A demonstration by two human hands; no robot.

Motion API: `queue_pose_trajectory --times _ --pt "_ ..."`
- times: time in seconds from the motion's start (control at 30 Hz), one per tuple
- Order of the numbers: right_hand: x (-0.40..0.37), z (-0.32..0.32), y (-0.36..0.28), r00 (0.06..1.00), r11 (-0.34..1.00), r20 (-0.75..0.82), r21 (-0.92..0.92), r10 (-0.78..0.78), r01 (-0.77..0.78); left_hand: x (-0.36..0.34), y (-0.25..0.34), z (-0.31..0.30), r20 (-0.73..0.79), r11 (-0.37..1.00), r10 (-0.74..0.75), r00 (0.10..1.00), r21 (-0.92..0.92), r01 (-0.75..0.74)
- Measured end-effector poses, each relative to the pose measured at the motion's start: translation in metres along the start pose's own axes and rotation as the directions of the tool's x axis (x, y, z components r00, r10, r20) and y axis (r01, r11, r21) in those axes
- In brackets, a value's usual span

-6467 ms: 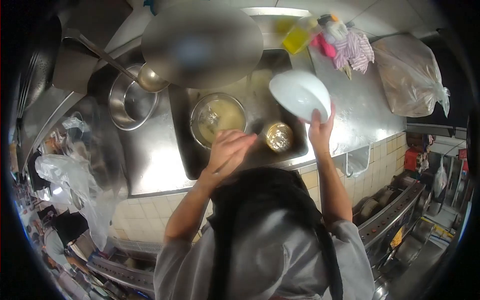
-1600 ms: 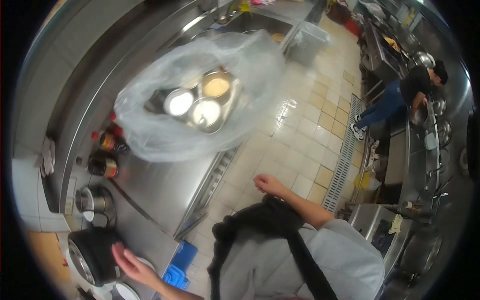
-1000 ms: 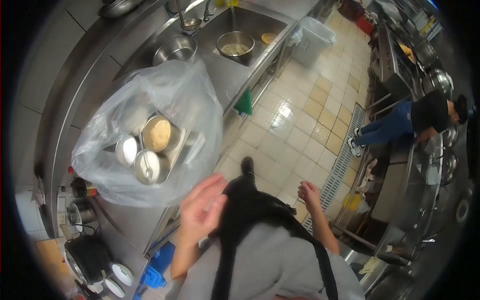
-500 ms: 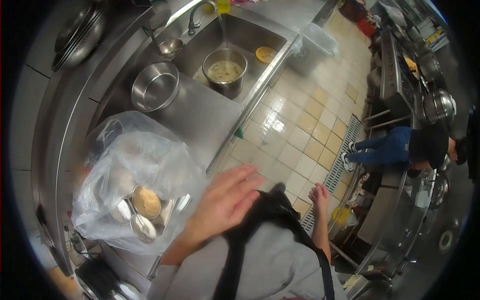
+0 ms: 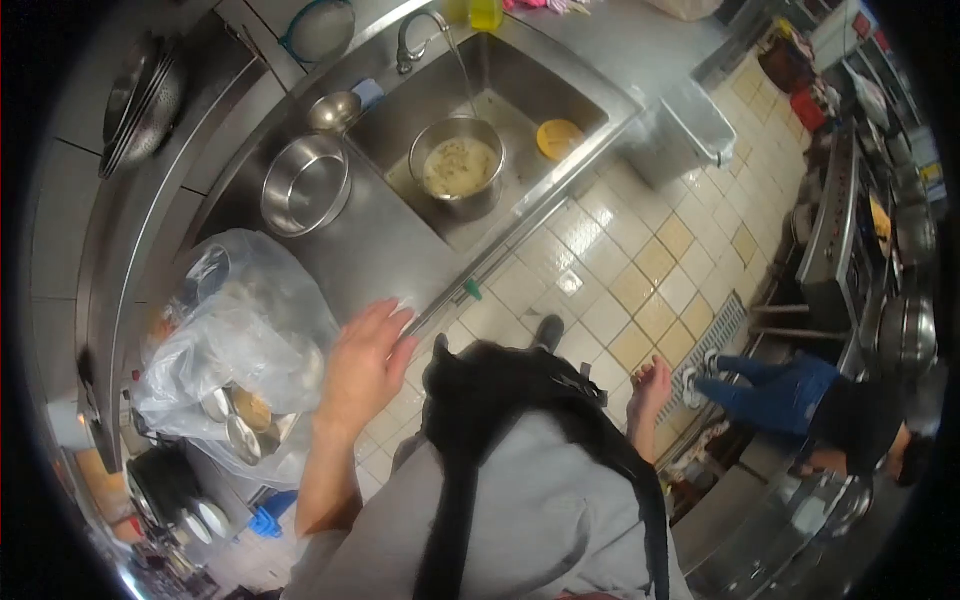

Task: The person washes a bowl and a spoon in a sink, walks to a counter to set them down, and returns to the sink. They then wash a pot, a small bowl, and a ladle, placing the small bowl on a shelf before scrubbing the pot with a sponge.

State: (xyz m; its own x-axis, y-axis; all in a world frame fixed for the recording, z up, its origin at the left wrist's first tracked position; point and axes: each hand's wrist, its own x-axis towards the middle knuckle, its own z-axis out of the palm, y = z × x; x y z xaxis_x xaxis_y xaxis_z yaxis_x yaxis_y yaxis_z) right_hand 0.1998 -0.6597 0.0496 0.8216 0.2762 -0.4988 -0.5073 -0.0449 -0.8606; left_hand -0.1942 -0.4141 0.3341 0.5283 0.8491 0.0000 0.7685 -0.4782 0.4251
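My left hand (image 5: 364, 362) is near the counter's front edge, to the right of a clear plastic bag (image 5: 250, 330); its fingers are apart and nothing is in it. My right hand (image 5: 650, 387) hangs at my right side over the floor, fingers curled, and whether it holds anything is too small to tell. Water runs from the tap (image 5: 408, 50) into the sink (image 5: 590, 100), where a metal pot (image 5: 462, 206) holds cloudy liquid with bits in it. An empty steel bowl (image 5: 306, 186) rests on the counter left of the sink.
A yellow round item (image 5: 558, 139) lies in the sink. Beside the counter stands a grey bin (image 5: 680, 130). A person (image 5: 850, 410) is at the stoves on the right. Small metal containers (image 5: 250, 409) show by the bag. A ladle (image 5: 335, 112) lies behind the bowl.
The view has shifted and turned. My left hand has moved left and up toward the counter edge. A dark shoe now shows on the floor ahead of me.
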Motion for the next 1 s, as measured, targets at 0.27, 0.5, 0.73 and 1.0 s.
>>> queue_pose_trajectory --times 0.27,0.5,0.73,1.0 --pt "0.14 0.148 -0.1 0.894 0.988 0.441 -0.089 -0.073 0.125 0.08 -0.019 0.091 0.037 0.98 -0.181 0.983 -0.074 0.183" --pt "0.15 0.258 -0.094 0.665 0.824 0.733 -0.281 -0.147 0.492 0.254 -0.102 0.173 0.061 0.963 -0.199 0.978 -0.175 0.207" --pt "0.158 0.4 -0.142 0.406 0.421 0.909 -0.334 -0.091 0.843 0.402 -0.202 0.277 0.178 0.886 -0.444 0.878 -0.054 0.46" --pt "0.211 0.474 -0.103 0.494 0.304 0.866 -0.492 0.076 0.816 0.46 -0.272 0.336 0.685 0.77 -0.569 0.455 0.25 0.587"
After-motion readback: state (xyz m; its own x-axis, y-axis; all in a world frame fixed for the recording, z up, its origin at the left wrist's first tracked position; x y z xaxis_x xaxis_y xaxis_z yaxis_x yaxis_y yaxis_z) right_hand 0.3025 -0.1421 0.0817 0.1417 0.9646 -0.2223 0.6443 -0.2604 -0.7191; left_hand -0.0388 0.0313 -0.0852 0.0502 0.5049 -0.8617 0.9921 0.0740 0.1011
